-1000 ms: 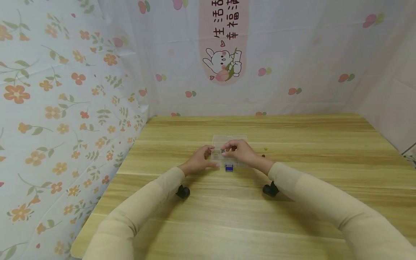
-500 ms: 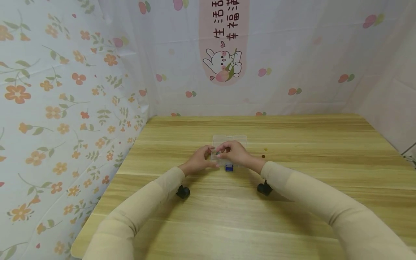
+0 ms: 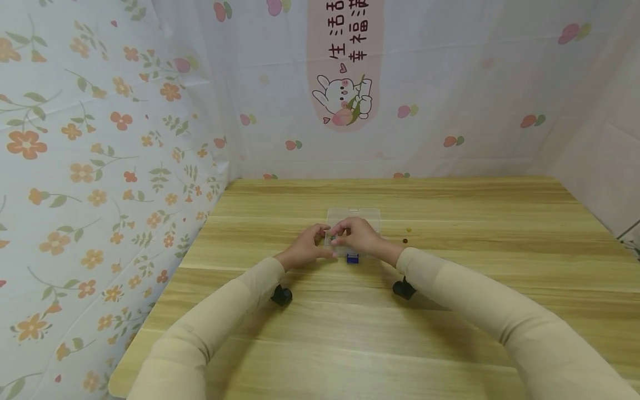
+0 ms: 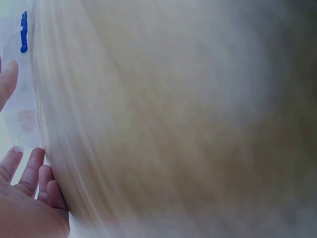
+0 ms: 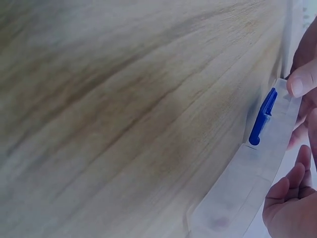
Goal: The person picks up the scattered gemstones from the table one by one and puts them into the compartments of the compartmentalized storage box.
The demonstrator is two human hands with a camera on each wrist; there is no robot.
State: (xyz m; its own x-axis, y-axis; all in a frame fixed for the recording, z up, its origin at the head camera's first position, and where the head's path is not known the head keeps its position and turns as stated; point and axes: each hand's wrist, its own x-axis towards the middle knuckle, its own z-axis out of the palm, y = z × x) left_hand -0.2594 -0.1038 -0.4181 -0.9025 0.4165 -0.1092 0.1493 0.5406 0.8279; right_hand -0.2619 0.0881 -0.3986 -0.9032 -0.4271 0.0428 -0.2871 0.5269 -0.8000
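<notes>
"Pinching, that right hand (image 3: 357,236)?"
"Yes; a small greenish piece (image 3: 333,238), at the left end of the clear plastic box (image 5: 247,171); over or inside, I cannot tell."
"Left hand (image 3: 306,244)?"
"Gripping that end; brown bit (image 3: 405,240) and yellow bit (image 3: 409,230) lie right of the box."

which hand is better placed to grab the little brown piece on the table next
Probably the right hand, once it frees the small greenish piece it seems to pinch: it is nearer the brown piece. The left hand holds the clear box's left end, farther away.
</notes>
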